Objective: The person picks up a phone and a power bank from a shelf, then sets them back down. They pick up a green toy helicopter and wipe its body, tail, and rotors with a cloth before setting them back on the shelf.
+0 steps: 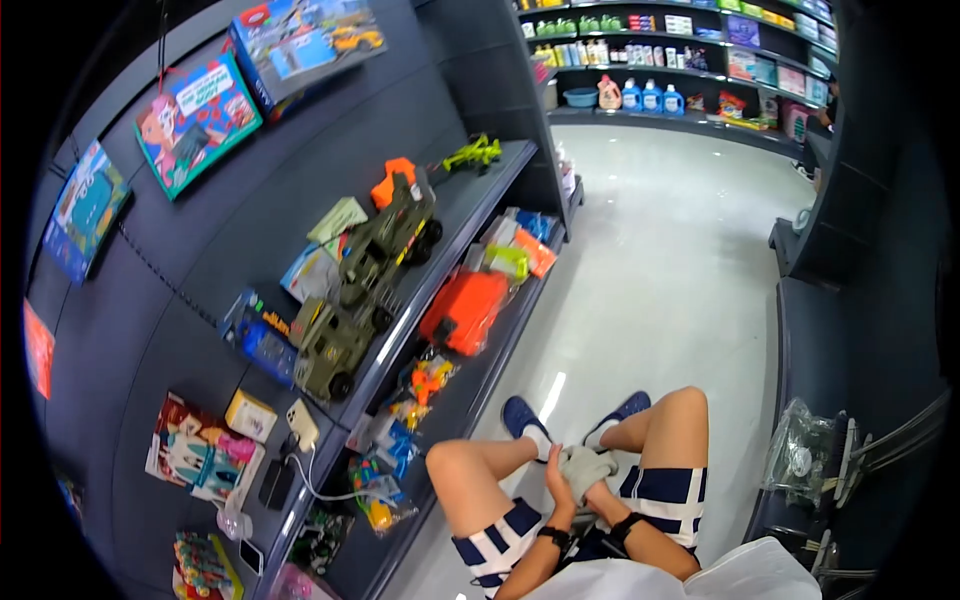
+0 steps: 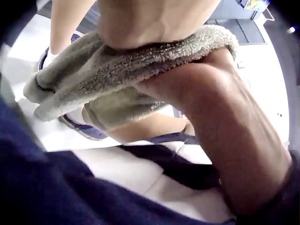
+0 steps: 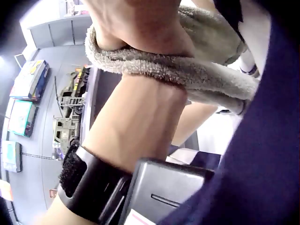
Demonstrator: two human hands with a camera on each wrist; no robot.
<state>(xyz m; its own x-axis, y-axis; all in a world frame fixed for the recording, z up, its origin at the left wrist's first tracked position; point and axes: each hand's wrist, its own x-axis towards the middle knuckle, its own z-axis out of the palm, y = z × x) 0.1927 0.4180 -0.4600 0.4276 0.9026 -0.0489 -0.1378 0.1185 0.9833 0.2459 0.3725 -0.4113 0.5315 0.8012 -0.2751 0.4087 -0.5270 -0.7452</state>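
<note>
A fluffy grey-green towel (image 1: 588, 466) is bunched between both hands, in front of the seated person's knees. My left hand (image 1: 560, 486) lies along its left side with the fingers extended against it. Partly covered by the towel, my right hand (image 1: 598, 495) is below and to the right, its fingers hidden. In the left wrist view, the towel (image 2: 122, 70) passes under the heel of the left hand (image 2: 154, 21) and wraps over the other wrist. The right wrist view shows the towel (image 3: 150, 68) looped around a wrist beneath the right hand (image 3: 140, 23).
A dark shelf at left holds a green toy truck (image 1: 335, 345), a phone (image 1: 302, 424) with a white cable, and bagged toys such as a red one (image 1: 466, 312). Another dark shelf (image 1: 815, 350) stands at right. Plastic packaging (image 1: 800, 455) lies on it.
</note>
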